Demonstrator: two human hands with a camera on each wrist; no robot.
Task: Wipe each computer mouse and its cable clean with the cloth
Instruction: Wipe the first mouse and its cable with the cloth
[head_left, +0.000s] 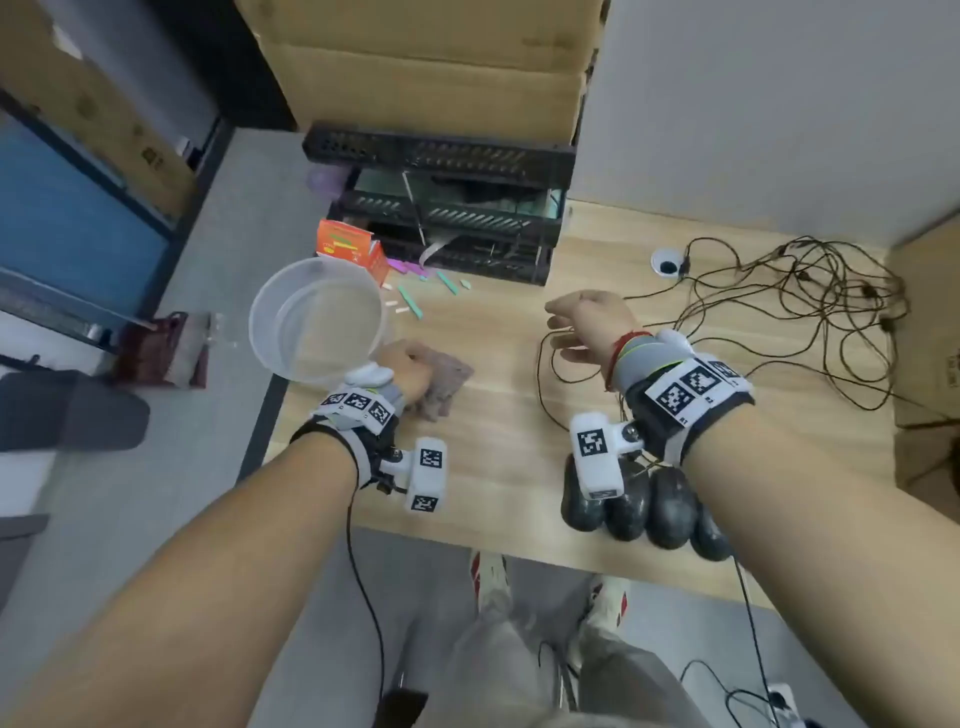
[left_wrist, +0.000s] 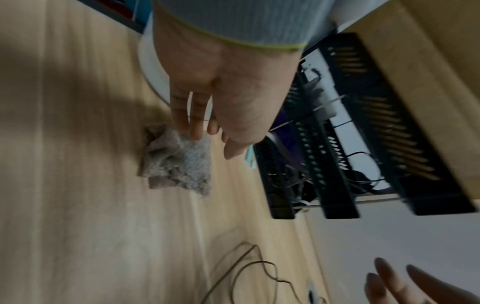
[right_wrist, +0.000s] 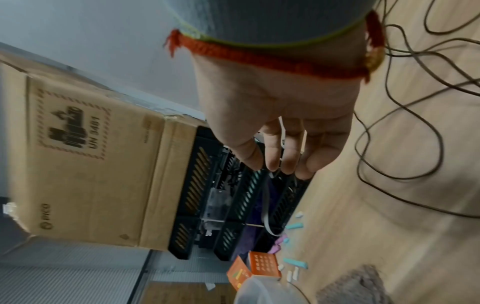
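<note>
A crumpled grey-pink cloth (head_left: 452, 384) (left_wrist: 179, 162) lies on the wooden table (head_left: 493, 467), left of centre. My left hand (head_left: 415, 364) (left_wrist: 207, 131) reaches onto it, straight fingertips touching its near edge and thumb apart. Several black computer mice (head_left: 670, 509) lie side by side at the table's near edge, partly hidden under my right forearm. Their thin dark cables (head_left: 831, 291) (left_wrist: 259, 262) run off into a tangle at the right. My right hand (head_left: 561, 332) (right_wrist: 280, 162) hovers over a cable loop, fingers relaxed and holding nothing.
A clear plastic basin (head_left: 317, 322) overhangs the table's left edge beside the cloth. Stacked black trays (head_left: 441, 223) and cardboard boxes (head_left: 426, 78) stand at the back. An orange box (head_left: 348, 249) and scattered chalk pieces (head_left: 410, 304) lie before the trays. A cable hole (head_left: 667, 262) sits further right.
</note>
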